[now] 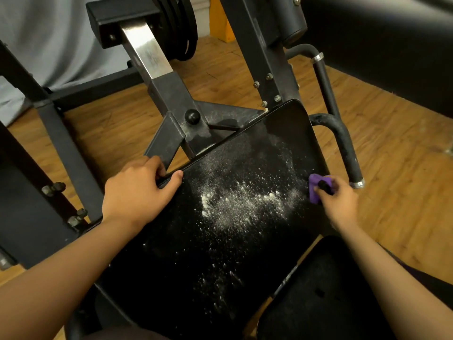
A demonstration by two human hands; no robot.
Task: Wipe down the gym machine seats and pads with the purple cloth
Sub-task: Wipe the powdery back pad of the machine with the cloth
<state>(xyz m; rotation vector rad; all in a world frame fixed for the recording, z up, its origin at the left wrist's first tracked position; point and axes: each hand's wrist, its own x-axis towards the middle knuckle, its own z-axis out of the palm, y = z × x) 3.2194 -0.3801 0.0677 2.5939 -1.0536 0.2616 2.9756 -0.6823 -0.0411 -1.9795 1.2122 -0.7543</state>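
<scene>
A black padded machine seat (186,253) fills the middle of the view, tilted, with white powder (240,202) scattered over its centre and right half. My left hand (137,192) grips the seat's left edge, thumb on top and fingers curled under. At the seat's right edge my right hand (339,202) holds the bunched purple cloth (315,190), which touches the pad beside the powder. A second black pad (326,298) lies at the lower right, partly under my right forearm.
The machine's dark steel frame (171,104) rises behind the seat, with a chrome post (147,52) and black weight plates (181,25). A curved handle bar (343,143) stands right of the seat. Wooden floor (404,182) surrounds it; a black padded bench (382,45) is at the upper right.
</scene>
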